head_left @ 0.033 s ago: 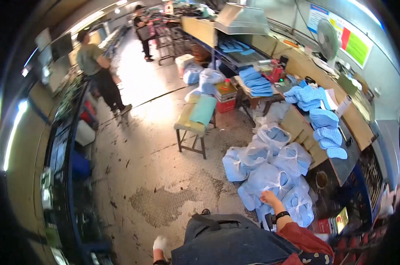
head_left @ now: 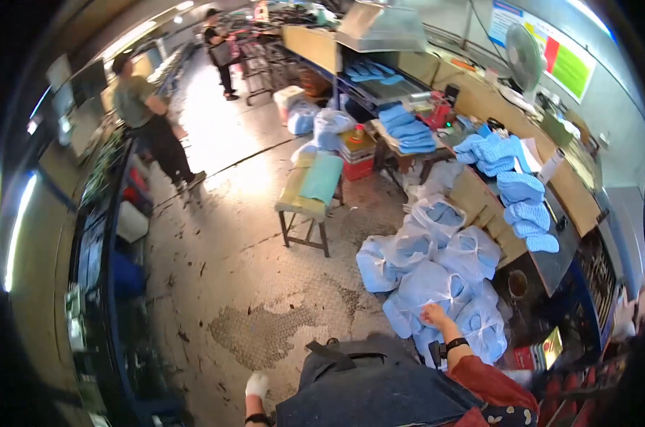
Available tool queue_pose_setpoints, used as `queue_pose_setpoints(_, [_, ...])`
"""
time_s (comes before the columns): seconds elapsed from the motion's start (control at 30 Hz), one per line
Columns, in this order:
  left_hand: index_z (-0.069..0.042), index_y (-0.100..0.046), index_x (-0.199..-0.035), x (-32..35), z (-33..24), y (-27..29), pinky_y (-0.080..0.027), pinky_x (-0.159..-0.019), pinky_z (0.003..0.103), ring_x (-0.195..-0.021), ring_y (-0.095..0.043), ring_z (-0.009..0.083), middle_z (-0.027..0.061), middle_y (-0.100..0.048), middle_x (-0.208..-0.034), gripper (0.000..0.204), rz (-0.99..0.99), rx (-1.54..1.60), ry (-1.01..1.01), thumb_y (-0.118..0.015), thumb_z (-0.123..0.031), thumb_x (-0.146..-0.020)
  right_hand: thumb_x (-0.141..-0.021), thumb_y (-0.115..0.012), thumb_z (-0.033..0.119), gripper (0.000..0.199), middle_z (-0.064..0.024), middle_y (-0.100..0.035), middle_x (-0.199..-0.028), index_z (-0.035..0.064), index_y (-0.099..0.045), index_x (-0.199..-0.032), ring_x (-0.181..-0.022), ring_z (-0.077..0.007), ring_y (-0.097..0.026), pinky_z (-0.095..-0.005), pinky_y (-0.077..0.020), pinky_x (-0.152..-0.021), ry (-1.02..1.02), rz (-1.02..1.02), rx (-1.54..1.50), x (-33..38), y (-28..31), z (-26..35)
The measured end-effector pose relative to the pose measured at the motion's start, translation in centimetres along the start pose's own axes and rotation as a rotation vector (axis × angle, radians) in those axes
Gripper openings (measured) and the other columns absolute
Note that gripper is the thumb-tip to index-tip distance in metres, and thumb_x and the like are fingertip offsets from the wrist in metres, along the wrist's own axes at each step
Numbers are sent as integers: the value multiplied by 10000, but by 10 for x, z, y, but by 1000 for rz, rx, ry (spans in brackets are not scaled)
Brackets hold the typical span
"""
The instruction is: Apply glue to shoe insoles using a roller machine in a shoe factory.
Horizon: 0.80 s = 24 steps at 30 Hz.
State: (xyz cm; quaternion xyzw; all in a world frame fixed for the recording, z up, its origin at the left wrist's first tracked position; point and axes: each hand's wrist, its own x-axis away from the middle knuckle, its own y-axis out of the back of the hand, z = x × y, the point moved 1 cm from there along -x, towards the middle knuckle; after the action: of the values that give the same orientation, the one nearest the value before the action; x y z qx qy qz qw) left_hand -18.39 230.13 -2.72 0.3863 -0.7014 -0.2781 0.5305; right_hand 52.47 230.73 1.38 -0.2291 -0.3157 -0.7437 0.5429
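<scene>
My right hand point(head_left: 432, 313), bare and with a dark band on its wrist, is over a bulging translucent plastic bag point(head_left: 429, 283) filled with light blue pieces. Its fingers look curled; whether they hold part of the bag is hard to make out. More tied bags point(head_left: 472, 250) of the same kind are piled around it on the floor. On the other side of my dark apron point(head_left: 365, 388), low in the view, my left hand point(head_left: 257, 385) in a white glove hangs above the floor. Its fingers are too small and blurred to read.
A stool point(head_left: 310, 186) with a turquoise pad stands ahead. To the right a workbench point(head_left: 550, 263) bears blue sole-shaped pieces point(head_left: 520, 188) and a fan point(head_left: 525, 60). A dark machine line point(head_left: 109, 285) runs along the left. Two people point(head_left: 141, 107) stand farther off.
My left hand has risen a little and shows more fully. The surroundings have shifted slightly to the left in view. My right hand stays over the same bag.
</scene>
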Motion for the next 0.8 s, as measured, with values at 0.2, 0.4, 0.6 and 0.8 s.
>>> queue_pose_setpoints(0.2, [-15,-626,-1080,-210,-150,220,-439,-927,425,-1080,-566,391,250,-611,-1108,430,-166,224,-9,-518,-347,-829,-873,-537,225,189,-106,-656,-789,63,-634,-877,-638,-187,-617,-309,-470,-516,-76,-261,-248,-48,18,22])
queue_pose_setpoints(0.4, [-7,-637,-1022,-394,-166,248,-463,-884,428,-1023,-595,382,222,-639,-1073,343,70,-126,-123,-517,-251,-813,-751,-644,219,147,-162,-666,-808,75,-673,-757,-720,-344,-636,-463,-499,-635,343,-175,987,-172,58,24])
queue_pose_setpoints(0.6, [23,-633,-1022,-531,-245,270,-471,-856,428,-1024,-596,368,241,-625,-1101,404,222,-28,-224,-509,-317,-844,-868,-573,193,174,-107,-631,-724,31,-636,-872,-675,-236,-624,-359,-502,-637,215,-339,49,-256,79,234])
queue_pose_setpoints(0.8, [14,-570,-1133,-670,-485,361,-443,-919,454,-1073,-564,410,273,-586,-1155,526,265,44,-218,-525,-418,-837,-918,-535,185,221,-85,-635,-854,-9,-598,-1002,-734,-149,-608,-284,-496,-676,165,-351,-332,-286,119,426])
